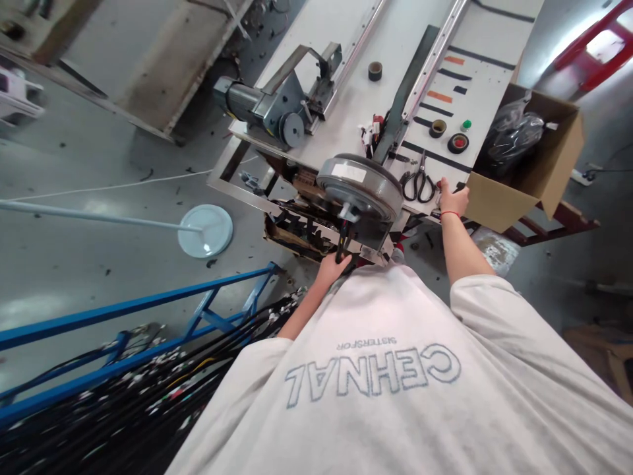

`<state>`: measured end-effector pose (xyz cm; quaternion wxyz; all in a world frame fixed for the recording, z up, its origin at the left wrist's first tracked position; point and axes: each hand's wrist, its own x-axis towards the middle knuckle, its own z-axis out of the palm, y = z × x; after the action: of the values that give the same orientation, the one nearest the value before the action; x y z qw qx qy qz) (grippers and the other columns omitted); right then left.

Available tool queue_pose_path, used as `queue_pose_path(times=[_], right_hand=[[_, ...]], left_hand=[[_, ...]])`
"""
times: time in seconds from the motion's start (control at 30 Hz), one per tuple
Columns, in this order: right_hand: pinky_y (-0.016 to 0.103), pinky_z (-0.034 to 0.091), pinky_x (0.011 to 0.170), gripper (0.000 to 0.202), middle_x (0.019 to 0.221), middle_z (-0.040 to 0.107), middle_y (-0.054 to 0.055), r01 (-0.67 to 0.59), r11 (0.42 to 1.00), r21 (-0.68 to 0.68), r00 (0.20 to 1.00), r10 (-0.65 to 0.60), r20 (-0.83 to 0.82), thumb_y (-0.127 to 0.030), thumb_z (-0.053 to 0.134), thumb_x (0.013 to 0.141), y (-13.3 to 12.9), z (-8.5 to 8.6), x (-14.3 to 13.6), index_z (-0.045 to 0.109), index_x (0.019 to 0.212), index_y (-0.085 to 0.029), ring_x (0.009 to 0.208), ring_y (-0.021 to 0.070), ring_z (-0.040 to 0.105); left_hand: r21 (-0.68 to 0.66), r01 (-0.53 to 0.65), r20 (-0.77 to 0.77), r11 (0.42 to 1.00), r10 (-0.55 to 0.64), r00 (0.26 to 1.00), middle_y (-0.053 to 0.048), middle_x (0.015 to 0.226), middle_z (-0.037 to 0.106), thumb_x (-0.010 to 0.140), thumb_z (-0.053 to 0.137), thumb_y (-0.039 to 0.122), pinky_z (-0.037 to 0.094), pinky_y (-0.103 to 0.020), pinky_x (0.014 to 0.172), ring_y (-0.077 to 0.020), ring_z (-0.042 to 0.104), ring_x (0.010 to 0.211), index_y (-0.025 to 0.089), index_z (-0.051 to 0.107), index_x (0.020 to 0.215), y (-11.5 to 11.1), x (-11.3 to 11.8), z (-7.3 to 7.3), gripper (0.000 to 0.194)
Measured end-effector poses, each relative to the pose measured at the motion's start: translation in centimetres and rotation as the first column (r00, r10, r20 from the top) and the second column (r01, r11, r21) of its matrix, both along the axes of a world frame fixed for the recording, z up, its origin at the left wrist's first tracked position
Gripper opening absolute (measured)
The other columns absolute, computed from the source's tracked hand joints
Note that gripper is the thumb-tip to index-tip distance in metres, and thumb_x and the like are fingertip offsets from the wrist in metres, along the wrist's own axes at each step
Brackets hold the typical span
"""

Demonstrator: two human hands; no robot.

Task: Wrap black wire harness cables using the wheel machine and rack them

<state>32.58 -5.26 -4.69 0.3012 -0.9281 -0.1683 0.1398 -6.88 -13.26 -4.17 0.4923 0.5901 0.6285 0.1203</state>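
A grey wheel [359,188] with a black rim and a white label sits at the near end of the workbench, its metal axle towards me. A black cable [342,243] hangs from the axle, and my left hand [334,269] is closed around its lower part. My right hand [453,199] rests at the bench's near right corner, fingers curled; a small bit of red shows by the thumb, but what it grips is unclear. Close by it lie black-handled scissors [423,183] and a second black-handled tool [408,186].
Tape rolls [459,143], a green cap [466,125] and black and orange strips [440,97] lie on the workbench [395,39]. A motor unit [270,105] stands left. An open cardboard box [504,201] adjoins the right side. A blue rack [212,313] holds many cables [148,389].
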Motion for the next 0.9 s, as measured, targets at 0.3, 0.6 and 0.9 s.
queue_pose_path(times=[0.3, 0.6, 0.9], right_hand=[[0.057, 0.04, 0.101, 0.074, 0.122, 0.059, 0.024, -0.002, 1.0, 0.007, 1.0, 0.002, -0.003, -0.068, 0.062, 0.078, 0.0, -0.5, 0.4, 0.049, 0.126, -0.012, 0.121, 0.0378, 0.055], [0.055, 0.041, 0.102, 0.076, 0.123, 0.058, 0.025, -0.027, 1.0, 0.001, 1.0, 0.027, -0.003, -0.068, 0.06, 0.08, 0.0, -0.4, 0.5, 0.047, 0.128, -0.01, 0.123, 0.0379, 0.053], [0.056, 0.04, 0.102, 0.074, 0.123, 0.059, 0.023, -0.006, 1.0, 0.023, 1.0, 0.006, -0.012, -0.067, 0.062, 0.078, 0.0, -0.2, 0.2, 0.048, 0.124, -0.012, 0.122, 0.037, 0.054]], left_hand=[[-0.071, -0.126, -0.039, 0.989, 0.124, 0.992, -0.001, 0.047, 0.049, 0.08, 0.05, 0.047, 0.036, -0.028, 0.057, -0.0144, 0.046, 0.051, 0.019, 0.05, 0.049, -5.2, -6.2, 0.0, 0.042], [0.052, -0.185, 0.202, 0.981, 0.171, 0.964, -0.002, 0.046, 0.051, 0.078, 0.055, 0.054, 0.038, -0.027, 0.054, -0.0133, 0.047, 0.048, 0.019, 0.047, 0.045, -1.9, -2.4, 1.6, 0.048], [0.107, -0.115, 0.238, 0.988, 0.087, 0.967, -0.002, 0.05, 0.053, 0.084, 0.055, 0.049, 0.041, -0.027, 0.057, -0.014, 0.05, 0.051, 0.018, 0.051, 0.051, 1.9, 1.7, 3.0, 0.045]])
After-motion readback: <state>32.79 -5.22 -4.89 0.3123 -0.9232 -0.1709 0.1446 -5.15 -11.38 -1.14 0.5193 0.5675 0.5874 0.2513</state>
